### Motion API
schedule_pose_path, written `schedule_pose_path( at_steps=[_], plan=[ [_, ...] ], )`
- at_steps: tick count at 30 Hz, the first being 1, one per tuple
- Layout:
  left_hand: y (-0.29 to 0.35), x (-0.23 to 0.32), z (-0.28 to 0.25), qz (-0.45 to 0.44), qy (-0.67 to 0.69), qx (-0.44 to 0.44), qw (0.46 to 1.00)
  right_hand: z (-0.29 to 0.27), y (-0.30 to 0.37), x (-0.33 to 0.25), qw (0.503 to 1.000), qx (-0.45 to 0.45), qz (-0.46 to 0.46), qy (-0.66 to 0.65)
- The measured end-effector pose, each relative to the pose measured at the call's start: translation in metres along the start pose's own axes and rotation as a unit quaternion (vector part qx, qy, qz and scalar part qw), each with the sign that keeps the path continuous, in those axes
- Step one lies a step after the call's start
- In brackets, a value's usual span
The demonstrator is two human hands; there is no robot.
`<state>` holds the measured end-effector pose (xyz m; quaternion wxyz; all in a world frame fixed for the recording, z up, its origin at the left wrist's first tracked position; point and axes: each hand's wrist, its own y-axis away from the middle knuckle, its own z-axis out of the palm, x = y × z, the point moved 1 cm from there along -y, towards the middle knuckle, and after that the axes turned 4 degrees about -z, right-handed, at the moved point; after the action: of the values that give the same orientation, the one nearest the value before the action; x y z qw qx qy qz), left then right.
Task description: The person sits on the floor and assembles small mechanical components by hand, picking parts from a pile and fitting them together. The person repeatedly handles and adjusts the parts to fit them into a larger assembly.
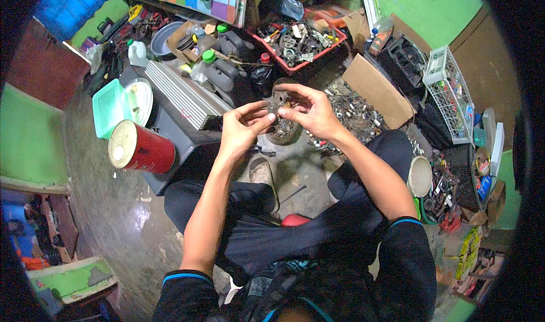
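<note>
A small greyish metal part [276, 102] is held up between my two hands; its exact kind is too small and partly covered to tell. My left hand [243, 128] pinches its left side with thumb and fingertips. My right hand [312, 111] grips the other side, the thumb close to my left thumb and the index finger curled over the top. Right beneath the hands is a round container [282, 138] with small metal pieces in it, partly hidden by my fingers.
Loose hardware [359, 115] lies right of the hands beside a cardboard flap [379, 91]. A red crate [298, 66] full of metal parts stands beyond. At left, a red can [149, 151] and a green plastic tub [112, 107] rest by a dark box. Plastic jugs [222, 75] stand behind.
</note>
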<state>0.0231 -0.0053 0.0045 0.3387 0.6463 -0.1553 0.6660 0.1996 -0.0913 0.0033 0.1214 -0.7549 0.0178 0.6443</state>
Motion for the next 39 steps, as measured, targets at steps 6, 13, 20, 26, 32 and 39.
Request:
schedule_pose_path(
  at_steps=[6,13,20,26,32,39],
  plan=[
    [-0.002,-0.007,0.006,0.019,-0.033,0.041,0.998,0.006,0.000,0.006,0.996,0.024,-0.048,-0.069],
    [-0.001,-0.006,0.006,0.065,0.051,0.059,0.995,0.012,0.000,0.013,0.998,0.052,-0.032,0.023],
    [-0.001,-0.009,0.007,0.061,0.029,0.082,0.994,0.011,0.001,0.018,0.969,0.064,-0.154,0.179],
    [0.002,-0.007,0.009,0.094,-0.029,0.110,0.989,0.014,0.004,0.015,0.982,0.058,-0.093,0.153],
    [0.001,-0.012,0.011,0.143,-0.131,0.096,0.976,0.016,0.008,0.002,0.980,0.060,-0.093,0.168],
    [-0.003,-0.021,0.013,0.147,-0.105,0.058,0.982,0.012,0.006,0.008,0.966,0.078,-0.133,0.207]
  ],
)
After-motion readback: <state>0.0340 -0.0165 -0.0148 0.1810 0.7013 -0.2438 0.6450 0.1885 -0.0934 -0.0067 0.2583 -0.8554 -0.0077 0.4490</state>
